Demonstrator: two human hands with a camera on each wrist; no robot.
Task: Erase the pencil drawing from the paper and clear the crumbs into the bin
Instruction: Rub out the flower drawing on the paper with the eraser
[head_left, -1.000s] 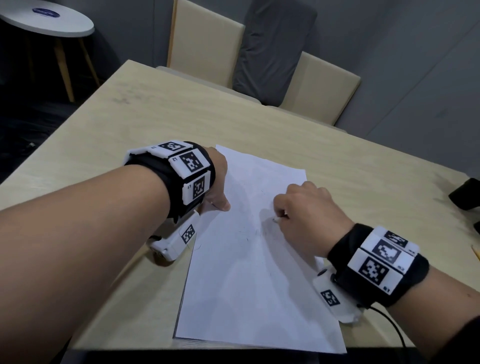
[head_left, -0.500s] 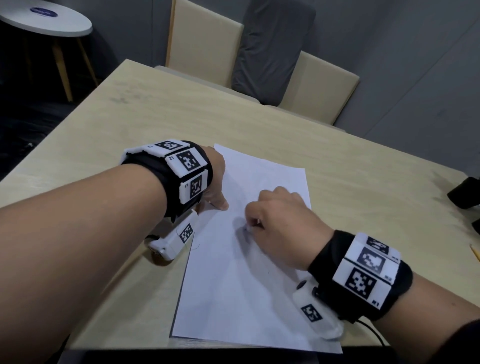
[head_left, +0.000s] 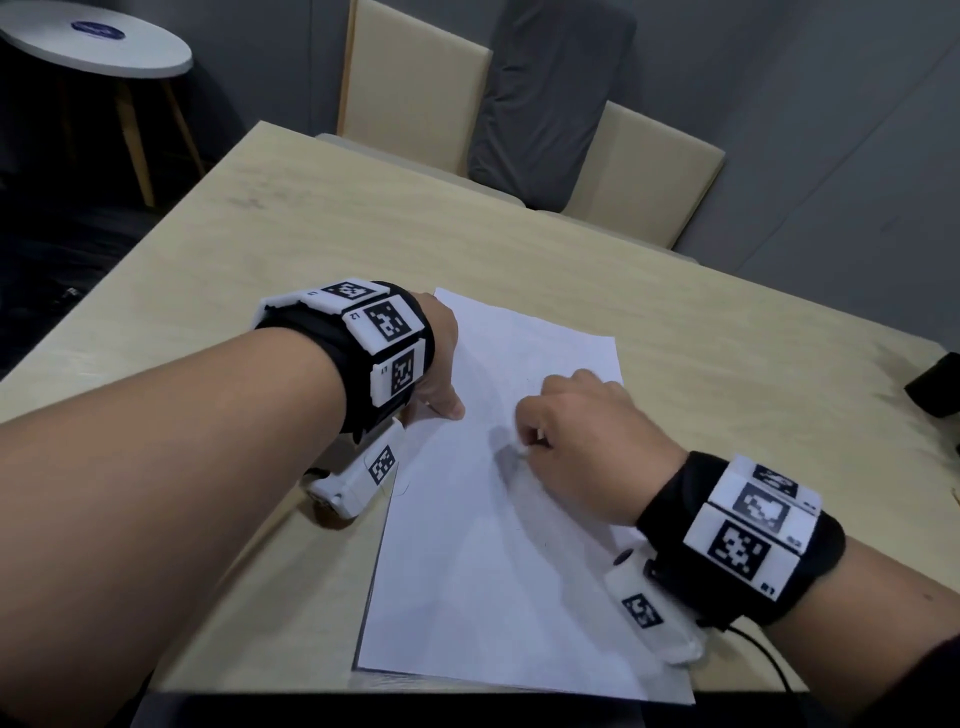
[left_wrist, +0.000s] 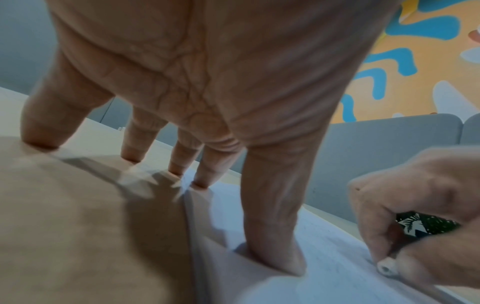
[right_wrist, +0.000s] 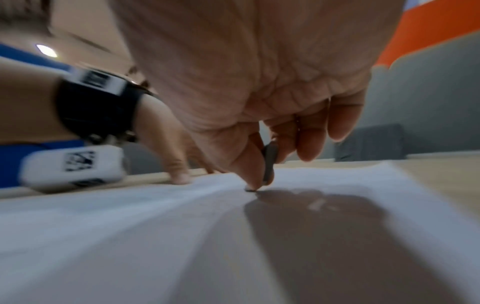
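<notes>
On table (head_left: 675, 291), paper (head_left: 493, 571) lies long axis away from me — my left hand (head_left: 441, 358) spread, fingertips pinning its left edge; my right hand (head_left: 587, 441) nearer mid-sheet, pinching eraser (left_wrist: 387, 267) on faint marks. Bin unseen.

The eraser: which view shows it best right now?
The left wrist view: the eraser shows its pale tip on the paper, pinched in the right hand. The right wrist view gives only a blurred sliver behind the thumb. The head view shows only a pale speck.
</notes>
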